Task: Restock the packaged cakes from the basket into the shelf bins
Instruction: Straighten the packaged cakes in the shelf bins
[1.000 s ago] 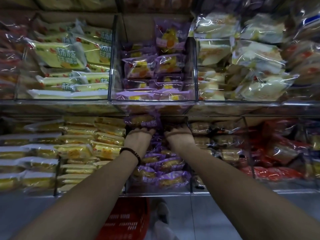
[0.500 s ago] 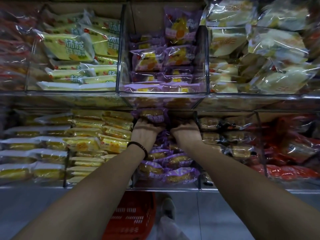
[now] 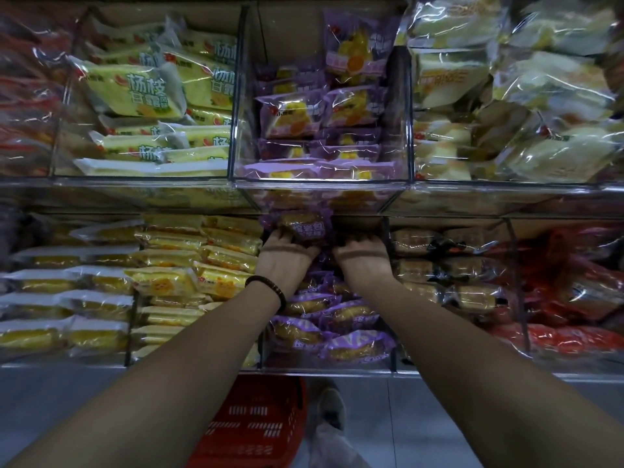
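One purple cake pack (image 3: 301, 227) clasped in left hand (image 3: 285, 256) (right hand (image 3: 364, 259) beside, grip unclear)

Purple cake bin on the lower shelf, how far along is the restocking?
Done: the lower bin is already piled with purple cakes. In hand: the left hand holds a pack at the bin's back; the right hand reaches in beside it, grip unclear. Left: the red basket sits on the floor; whether cakes remain in it can't be seen.
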Motion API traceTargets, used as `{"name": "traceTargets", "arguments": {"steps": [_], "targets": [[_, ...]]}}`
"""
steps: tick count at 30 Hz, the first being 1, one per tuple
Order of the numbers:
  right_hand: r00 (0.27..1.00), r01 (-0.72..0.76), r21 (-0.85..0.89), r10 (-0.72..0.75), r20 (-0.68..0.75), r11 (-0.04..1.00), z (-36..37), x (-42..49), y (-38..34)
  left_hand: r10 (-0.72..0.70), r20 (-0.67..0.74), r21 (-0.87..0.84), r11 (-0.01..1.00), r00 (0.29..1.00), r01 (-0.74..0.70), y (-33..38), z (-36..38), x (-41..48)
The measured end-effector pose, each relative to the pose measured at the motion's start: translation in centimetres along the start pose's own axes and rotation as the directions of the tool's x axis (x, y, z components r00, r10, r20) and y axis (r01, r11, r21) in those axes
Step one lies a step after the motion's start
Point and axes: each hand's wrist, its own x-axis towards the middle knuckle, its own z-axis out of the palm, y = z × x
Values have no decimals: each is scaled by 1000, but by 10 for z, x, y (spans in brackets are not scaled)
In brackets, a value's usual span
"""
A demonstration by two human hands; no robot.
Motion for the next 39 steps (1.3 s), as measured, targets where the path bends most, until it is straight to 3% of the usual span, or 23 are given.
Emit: {"name": "traceTargets", "arguments": {"steps": [6,10,16,21,31,39], "targets": [[998,23,10,-23,61,1000,-11,4,10,-3,-20,-106,994,1000,1,-8,-7,-4],[998,57,131,-54,-22,990,-23,-15,33,-24,-43,-172,985,999,16,-14,-26,-20],[993,120,163,-122,4,979,-19,-46,38,91,198,31,995,976,-99,-3,-37,-38],[981,182,40,-184,56,983,-9,-51,19,66,241,56,995,968,-82,6,-29,-31],[991,96,51,-100,88,994,9,-45,-3,-42,199,54,998,979,32,16,-15,-26],[996,-36,86,42,-76,996,-8,-39,0,-8,137,15,1000,990,6,5,-11,-34]]}}
